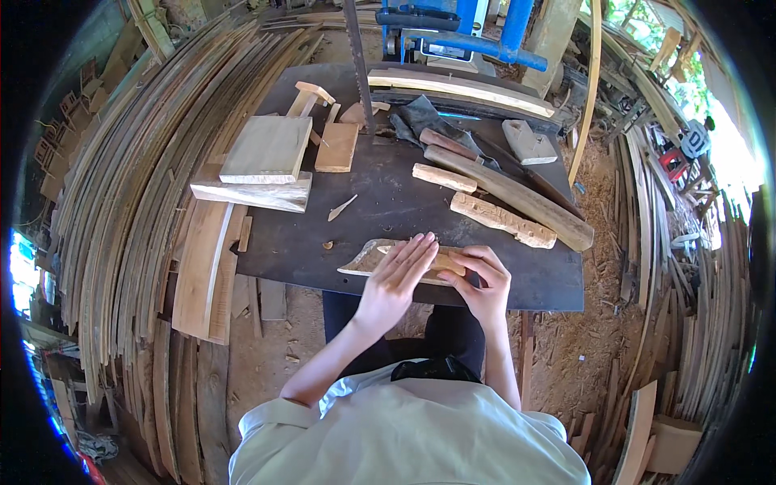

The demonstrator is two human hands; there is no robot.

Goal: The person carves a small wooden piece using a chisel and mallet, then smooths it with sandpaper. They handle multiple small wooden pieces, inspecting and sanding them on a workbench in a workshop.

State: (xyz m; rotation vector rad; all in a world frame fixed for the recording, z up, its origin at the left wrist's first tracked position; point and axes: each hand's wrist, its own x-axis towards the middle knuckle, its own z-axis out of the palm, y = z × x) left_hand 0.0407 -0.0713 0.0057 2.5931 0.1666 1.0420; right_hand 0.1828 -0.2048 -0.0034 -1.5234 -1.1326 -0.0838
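At the table's near edge (279,263), lower centre of the frame, the left hand (398,276) lies over the block (444,263), fingers pressed together; the right hand (487,284) pinches its right end between thumb and fingers. A loose pinch could let the block skid on the board (360,260) beneath and scrape those flat fingers. The block's long axis seems to run left to right, partly hidden; the board's tapered end points left. Farther up lies a sliver (343,208).

Two hands (394,275) (487,284), one table (283,242), perhaps two workpieces (361,257) (446,260)
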